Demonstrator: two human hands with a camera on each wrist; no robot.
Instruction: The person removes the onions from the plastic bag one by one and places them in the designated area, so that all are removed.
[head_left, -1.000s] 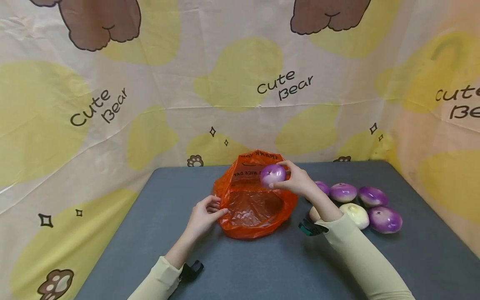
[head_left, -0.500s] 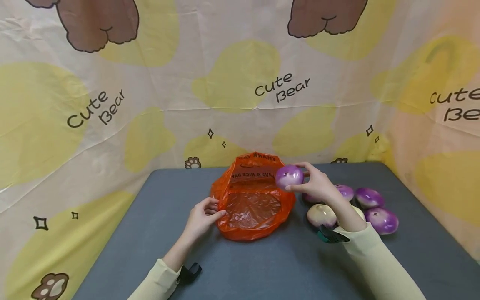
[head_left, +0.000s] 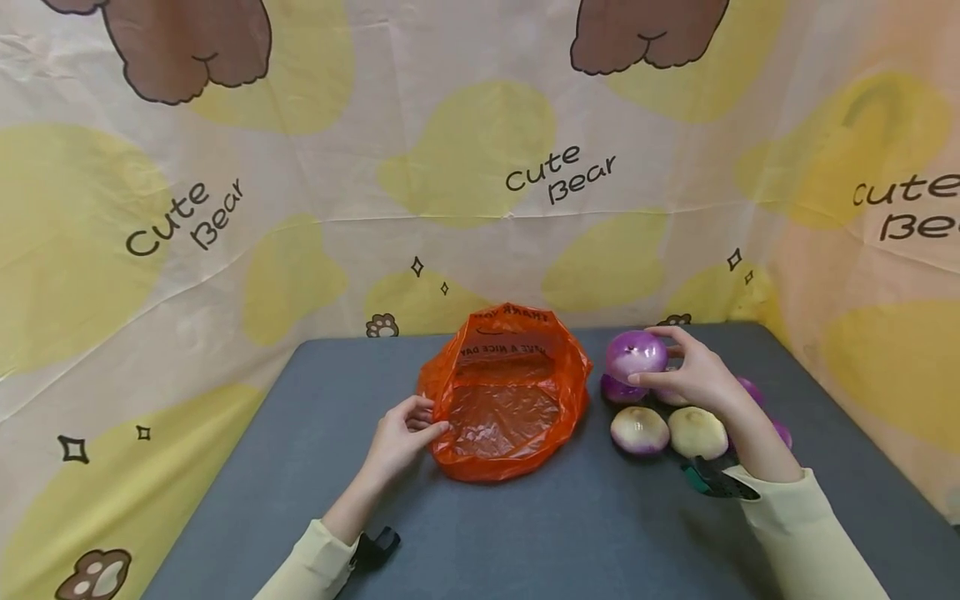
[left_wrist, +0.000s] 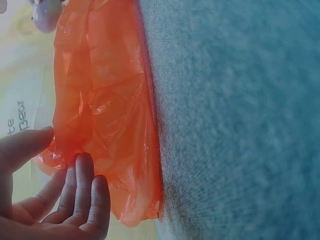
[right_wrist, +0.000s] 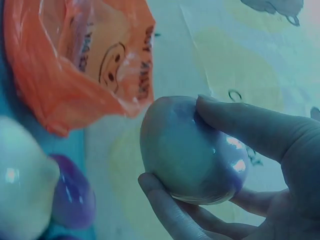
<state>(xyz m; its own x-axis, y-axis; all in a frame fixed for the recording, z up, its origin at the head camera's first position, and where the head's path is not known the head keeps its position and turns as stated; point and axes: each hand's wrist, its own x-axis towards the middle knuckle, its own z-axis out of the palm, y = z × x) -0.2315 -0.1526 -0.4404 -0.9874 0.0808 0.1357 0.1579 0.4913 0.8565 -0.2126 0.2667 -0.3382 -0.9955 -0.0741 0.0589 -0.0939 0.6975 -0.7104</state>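
Observation:
An orange-red plastic bag [head_left: 502, 400] stands with its mouth spread toward me, dark print inside its back wall. My left hand [head_left: 401, 433] pinches the bag's left rim between thumb and fingers; in the left wrist view the thumb and fingertips meet at the crumpled film [left_wrist: 100, 100]. To the right of the bag, my right hand [head_left: 697, 371] grips a shiny purple-and-white onion [head_left: 635, 353], also large in the right wrist view. That held onion [right_wrist: 185, 150] is raised above a purple onion [head_left: 621, 390]. My right hand and forearm partly hide other onions.
Two pale onions [head_left: 639, 431] sit side by side in front of the right-hand group. More purple onions [head_left: 782, 433] show past the right forearm. The grey tabletop [head_left: 525, 542] meets a printed cloth backdrop [head_left: 465, 150] behind and at the sides.
My right hand has carried the gripped onion from the bag's mouth rightward to above the other onions. The left hand keeps its hold on the bag's rim.

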